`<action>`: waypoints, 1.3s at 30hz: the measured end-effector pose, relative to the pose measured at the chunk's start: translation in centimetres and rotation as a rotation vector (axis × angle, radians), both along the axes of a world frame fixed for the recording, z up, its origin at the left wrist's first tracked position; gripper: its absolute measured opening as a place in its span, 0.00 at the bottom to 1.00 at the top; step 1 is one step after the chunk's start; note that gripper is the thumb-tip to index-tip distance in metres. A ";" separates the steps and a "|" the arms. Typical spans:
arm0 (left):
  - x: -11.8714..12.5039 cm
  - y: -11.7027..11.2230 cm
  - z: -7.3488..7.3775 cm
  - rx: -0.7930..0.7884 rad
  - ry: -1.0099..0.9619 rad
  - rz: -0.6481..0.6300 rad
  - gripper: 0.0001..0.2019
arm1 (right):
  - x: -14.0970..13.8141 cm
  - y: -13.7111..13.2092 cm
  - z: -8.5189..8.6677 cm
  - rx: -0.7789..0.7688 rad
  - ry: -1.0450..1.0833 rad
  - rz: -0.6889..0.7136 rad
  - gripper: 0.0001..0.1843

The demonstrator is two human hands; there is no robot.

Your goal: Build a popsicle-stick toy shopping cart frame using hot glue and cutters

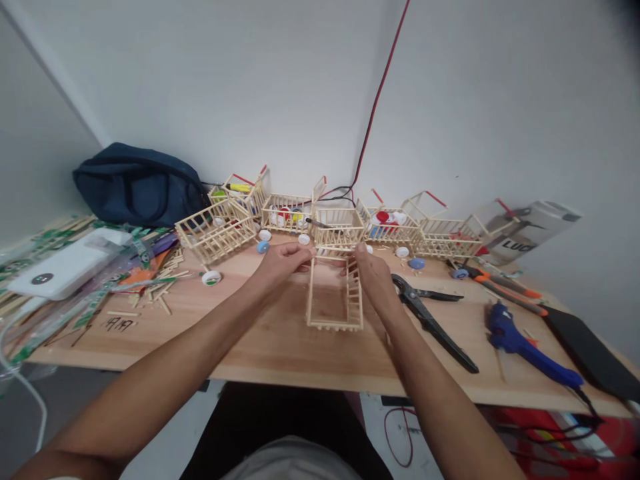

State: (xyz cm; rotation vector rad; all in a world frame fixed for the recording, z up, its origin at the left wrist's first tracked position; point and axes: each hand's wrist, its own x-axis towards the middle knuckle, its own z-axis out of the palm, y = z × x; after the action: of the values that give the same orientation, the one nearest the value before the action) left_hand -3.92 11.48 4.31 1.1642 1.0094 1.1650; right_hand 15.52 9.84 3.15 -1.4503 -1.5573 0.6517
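A small open basket frame of thin wooden sticks is in front of me at the middle of the table. My left hand pinches its far left corner with thumb and fingertips. At the far right corner my right hand grips the barred side, the thumb on top. Some fingertips are hidden behind the far bars. Just beyond stands a row of miniature stick shopping carts with bottle-cap wheels, among them a tilted one on the left and one holding red and white caps.
On the right lie black-handled cutters, a blue glue gun, orange-handled pliers, a black flat object and a clear cup. To the left are loose sticks, a white power bank and a dark blue bag.
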 end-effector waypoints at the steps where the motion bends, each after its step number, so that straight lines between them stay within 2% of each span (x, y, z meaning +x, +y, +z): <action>1: 0.0 0.0 0.0 0.000 0.000 -0.001 0.11 | 0.0 0.0 0.0 -0.005 0.012 0.002 0.36; 22: 0.0 0.0 0.1 -0.014 -0.009 0.005 0.09 | 0.0 -0.4 0.4 -0.018 -0.028 0.009 0.39; 32: -0.1 -0.1 0.2 -0.014 0.001 0.008 0.11 | 0.0 -0.5 0.4 -0.030 -0.043 0.016 0.40; 39: -0.3 -0.1 0.4 -0.011 0.009 -0.007 0.11 | 0.0 -0.5 0.4 -0.003 -0.063 0.085 0.33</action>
State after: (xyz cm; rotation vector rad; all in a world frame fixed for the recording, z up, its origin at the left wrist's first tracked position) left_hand -4.25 11.41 4.70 1.1640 1.0162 1.1480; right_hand 15.56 9.32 3.54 -1.4248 -1.6745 0.6636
